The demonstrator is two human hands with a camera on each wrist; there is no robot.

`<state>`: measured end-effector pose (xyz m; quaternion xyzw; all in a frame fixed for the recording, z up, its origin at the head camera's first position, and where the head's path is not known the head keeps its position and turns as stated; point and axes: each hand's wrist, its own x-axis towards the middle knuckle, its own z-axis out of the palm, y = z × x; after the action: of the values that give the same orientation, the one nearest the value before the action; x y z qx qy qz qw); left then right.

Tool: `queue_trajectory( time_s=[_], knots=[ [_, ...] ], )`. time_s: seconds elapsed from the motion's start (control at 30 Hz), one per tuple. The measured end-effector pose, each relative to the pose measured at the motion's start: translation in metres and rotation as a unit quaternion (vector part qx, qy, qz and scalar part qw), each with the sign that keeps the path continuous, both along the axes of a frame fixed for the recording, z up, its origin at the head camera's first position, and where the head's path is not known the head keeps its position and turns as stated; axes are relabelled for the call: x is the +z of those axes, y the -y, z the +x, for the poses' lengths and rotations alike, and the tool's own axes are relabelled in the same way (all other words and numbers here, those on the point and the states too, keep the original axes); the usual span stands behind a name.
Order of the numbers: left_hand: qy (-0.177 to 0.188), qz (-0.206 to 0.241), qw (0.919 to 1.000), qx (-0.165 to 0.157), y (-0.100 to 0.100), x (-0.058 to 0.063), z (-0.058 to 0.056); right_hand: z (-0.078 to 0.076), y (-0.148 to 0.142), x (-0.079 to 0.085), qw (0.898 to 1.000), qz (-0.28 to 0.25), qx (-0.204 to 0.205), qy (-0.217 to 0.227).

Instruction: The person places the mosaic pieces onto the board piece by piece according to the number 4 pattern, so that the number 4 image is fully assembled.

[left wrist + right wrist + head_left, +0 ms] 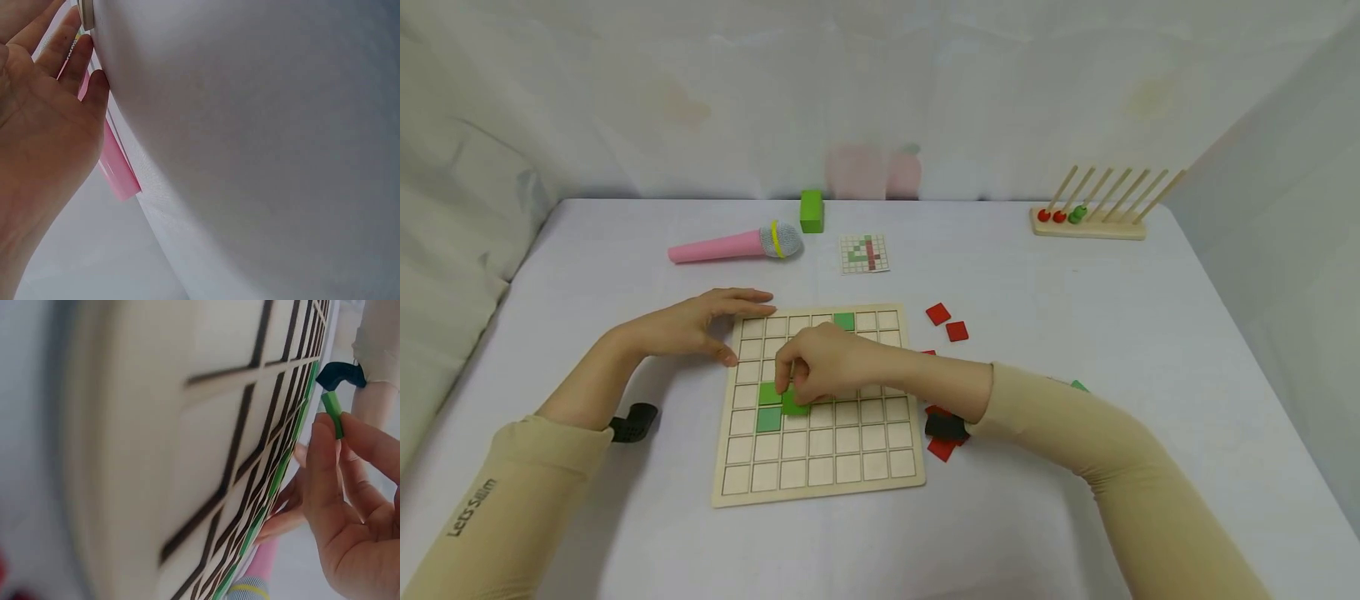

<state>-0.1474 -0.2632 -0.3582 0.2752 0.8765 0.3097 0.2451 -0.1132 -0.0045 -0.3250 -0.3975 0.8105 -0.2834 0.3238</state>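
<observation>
My right hand (827,362) pinches a green square tile (795,405) between thumb and finger over the left-middle of the wooden grid board (820,493). In the right wrist view the held tile stands a little off the board's surface. Green tiles lie in squares of the board: one in the top row (844,322), and two at the left, an upper tile (770,393) and a lower tile (768,419). My left hand (700,325) rests with fingers spread at the board's upper left corner, holding nothing. The right hand and forearm hide some squares.
Behind the board lie a pink toy microphone (722,247), a green block (812,212) and a small pattern card (864,254). Several red tiles (938,314) lie right of the board, partly under my right forearm. A peg rack (1090,231) with beads stands at the back right.
</observation>
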Motion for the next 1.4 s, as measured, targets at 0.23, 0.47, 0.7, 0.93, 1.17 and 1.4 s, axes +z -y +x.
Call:
queue_trajectory(
  time_s=[0.23,0.47,0.7,0.93,1.17,1.4],
  knots=[
    [0.003,0.0,1.0,0.0,-0.001,0.001,0.0,0.006,0.008,-0.002,0.999,0.022,-0.02,0.014],
    [0.004,-0.002,1.0,0.004,-0.001,0.0,0.0,0.007,0.008,-0.003,0.999,0.039,-0.024,-0.001],
    [0.005,-0.003,1.0,-0.002,0.0,-0.002,-0.001,0.008,0.009,-0.007,0.999,0.041,-0.013,-0.03],
    [0.009,0.002,1.0,-0.001,-0.001,-0.001,0.0,0.009,0.009,-0.009,0.995,0.044,0.011,-0.085],
    [0.008,0.004,1.0,0.001,-0.002,0.0,0.001,0.014,0.01,-0.008,0.994,0.055,0.02,-0.095],
    [0.007,0.004,1.0,-0.001,-0.001,-0.001,-0.001,0.016,0.009,-0.006,0.993,0.06,0.022,-0.103]
  ],
)
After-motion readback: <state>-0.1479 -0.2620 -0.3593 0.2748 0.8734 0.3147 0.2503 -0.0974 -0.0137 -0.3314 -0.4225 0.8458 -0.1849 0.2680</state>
